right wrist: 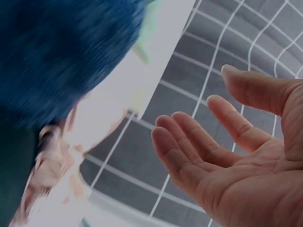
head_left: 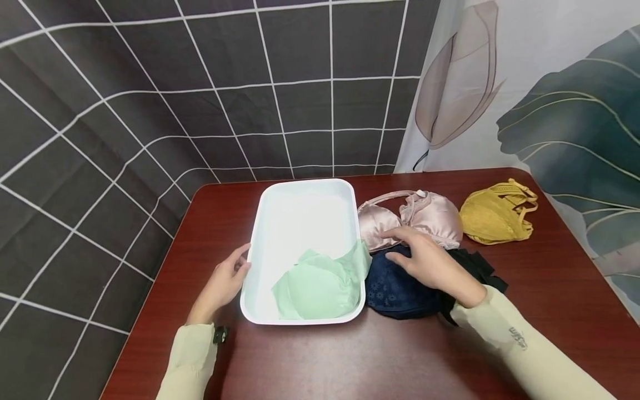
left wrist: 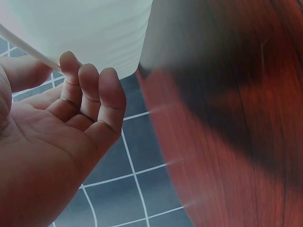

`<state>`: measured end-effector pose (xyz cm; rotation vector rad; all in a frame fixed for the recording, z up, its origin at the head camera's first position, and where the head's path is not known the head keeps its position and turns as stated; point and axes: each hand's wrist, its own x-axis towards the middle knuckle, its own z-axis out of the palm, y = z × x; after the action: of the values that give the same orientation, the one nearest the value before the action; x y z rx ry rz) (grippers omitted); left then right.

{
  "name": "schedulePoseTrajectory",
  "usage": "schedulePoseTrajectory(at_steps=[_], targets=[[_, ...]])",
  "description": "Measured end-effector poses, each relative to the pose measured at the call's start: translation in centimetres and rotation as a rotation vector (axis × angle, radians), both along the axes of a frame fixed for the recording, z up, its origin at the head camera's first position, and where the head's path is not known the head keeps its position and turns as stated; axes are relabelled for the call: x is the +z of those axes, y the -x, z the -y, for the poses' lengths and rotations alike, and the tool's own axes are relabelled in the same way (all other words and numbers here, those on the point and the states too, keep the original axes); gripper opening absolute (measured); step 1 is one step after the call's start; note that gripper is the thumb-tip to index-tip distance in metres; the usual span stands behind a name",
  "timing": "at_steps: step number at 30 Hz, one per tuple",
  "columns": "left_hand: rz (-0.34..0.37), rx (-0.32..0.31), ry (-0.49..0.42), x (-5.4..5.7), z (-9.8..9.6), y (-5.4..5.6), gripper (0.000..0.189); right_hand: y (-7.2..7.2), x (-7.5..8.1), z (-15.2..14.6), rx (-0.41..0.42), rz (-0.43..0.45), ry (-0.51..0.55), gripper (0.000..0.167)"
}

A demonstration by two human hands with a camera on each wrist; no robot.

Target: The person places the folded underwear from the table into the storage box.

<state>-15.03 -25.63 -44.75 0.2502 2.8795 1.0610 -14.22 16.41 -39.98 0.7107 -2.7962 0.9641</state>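
In the head view a white tray [head_left: 305, 216] holds a mint-green bra [head_left: 320, 289] at its near end. My left hand [head_left: 225, 283] holds the tray's left rim; in the left wrist view its bent fingers [left wrist: 111, 92] are against the outer wall. My right hand [head_left: 425, 258] is over a navy bra [head_left: 400, 289] to the tray's right, fingers spread and parted from the thumb, nothing between them. A pink satin bra [head_left: 435, 214] lies just behind the navy one. One edge of the mint bra hangs over the tray's right rim.
A mustard-yellow bra [head_left: 495, 216] lies at the table's far right. Black fabric [head_left: 475, 266] shows under my right wrist. The red-brown wooden table [head_left: 320, 361] meets a dark grid-patterned curtain [head_left: 300, 111] at the back and left, and a leaf-print curtain [head_left: 565, 122] at the right.
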Motion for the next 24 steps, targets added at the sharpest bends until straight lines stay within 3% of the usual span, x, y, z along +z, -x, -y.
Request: schedulePoseTrajectory(at_steps=[9, 24], targets=[[0.002, 0.0, -0.001, 0.0, 0.0, 0.0, 0.047, -0.6, -1.1, -4.5, -0.078, -0.018, -0.033, 0.035], [0.012, 0.004, 0.004, -0.1, 0.1, 0.0, 0.047, -1.5, -3.4, -11.3, -0.21, 0.168, -0.106, 0.044]])
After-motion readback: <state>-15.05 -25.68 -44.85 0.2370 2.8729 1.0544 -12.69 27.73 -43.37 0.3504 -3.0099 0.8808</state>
